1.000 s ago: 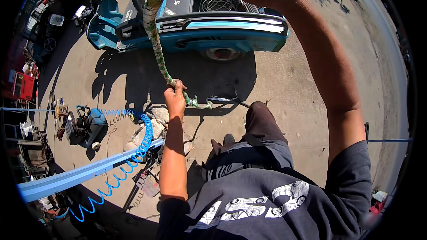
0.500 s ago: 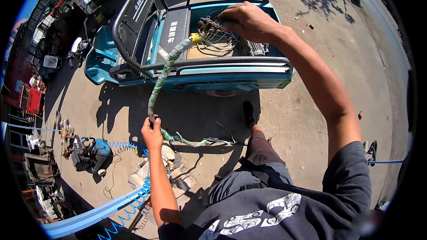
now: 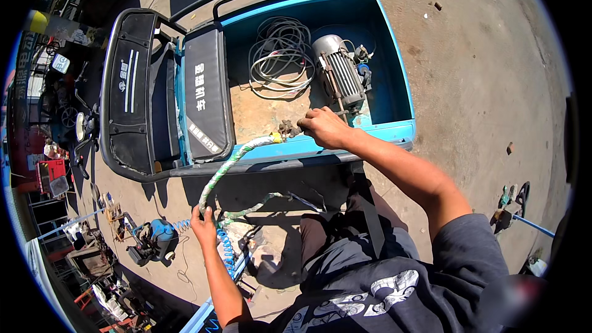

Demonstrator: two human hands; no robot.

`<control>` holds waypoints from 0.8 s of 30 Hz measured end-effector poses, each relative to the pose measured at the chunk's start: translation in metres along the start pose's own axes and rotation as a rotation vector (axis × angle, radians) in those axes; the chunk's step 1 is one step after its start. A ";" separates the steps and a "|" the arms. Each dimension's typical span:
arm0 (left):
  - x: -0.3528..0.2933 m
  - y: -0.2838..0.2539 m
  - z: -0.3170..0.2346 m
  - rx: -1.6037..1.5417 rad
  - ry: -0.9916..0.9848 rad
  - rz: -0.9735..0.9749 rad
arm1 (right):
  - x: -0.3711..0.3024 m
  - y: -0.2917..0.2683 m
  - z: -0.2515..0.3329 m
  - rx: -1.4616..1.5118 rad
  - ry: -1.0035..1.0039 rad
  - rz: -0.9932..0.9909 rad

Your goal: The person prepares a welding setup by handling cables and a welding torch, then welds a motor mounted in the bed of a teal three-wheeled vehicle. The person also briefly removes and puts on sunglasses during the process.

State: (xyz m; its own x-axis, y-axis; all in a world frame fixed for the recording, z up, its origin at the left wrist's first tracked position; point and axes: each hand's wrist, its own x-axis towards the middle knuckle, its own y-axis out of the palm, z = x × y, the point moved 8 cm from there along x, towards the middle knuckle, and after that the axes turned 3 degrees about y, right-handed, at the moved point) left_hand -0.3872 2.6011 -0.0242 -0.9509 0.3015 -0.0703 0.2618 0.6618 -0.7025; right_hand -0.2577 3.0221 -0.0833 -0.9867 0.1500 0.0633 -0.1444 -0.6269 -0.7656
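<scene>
A long wrapped cable bundle [image 3: 225,171], green and silvery with a band of yellow tape near its far end, hangs in a curve between my hands. My left hand [image 3: 205,227] is closed round its lower bend. My right hand [image 3: 325,128] pinches the dark clump of connectors or wire ends [image 3: 287,129] beyond the yellow tape; the fingertips partly hide what they grip. This end is over the near side wall of a blue cargo vehicle [image 3: 388,132]. From the bend, the bundle's other stretch trails right to loose wire ends [image 3: 306,202].
In the cargo bed lie a coil of grey cable [image 3: 280,55] and a finned electric motor [image 3: 339,74]. A black padded seat back [image 3: 206,92] stands left of them. An air compressor [image 3: 154,238] with a coiled blue hose [image 3: 226,253] sits at the lower left, beside workshop clutter.
I have come closer to the vehicle, and its bed shows more fully. My right hand has lowered with the bundle's end toward the near side wall; my left hand keeps its hold.
</scene>
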 end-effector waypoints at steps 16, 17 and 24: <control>0.099 0.070 -0.004 0.279 0.158 0.181 | 0.072 0.039 -0.067 -0.015 0.177 -0.003; 0.104 0.073 0.000 0.294 0.147 0.191 | 0.077 0.041 -0.068 -0.040 0.185 -0.003; 0.113 0.092 -0.001 0.398 0.226 0.375 | 0.105 0.070 -0.082 -0.166 0.267 0.105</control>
State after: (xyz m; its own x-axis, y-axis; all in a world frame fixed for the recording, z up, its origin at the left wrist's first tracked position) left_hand -0.4706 2.6968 -0.0963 -0.7353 0.6327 -0.2429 0.4495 0.1869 -0.8735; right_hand -0.3656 3.0565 -0.1828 -0.9379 0.2996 -0.1748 -0.0067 -0.5195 -0.8544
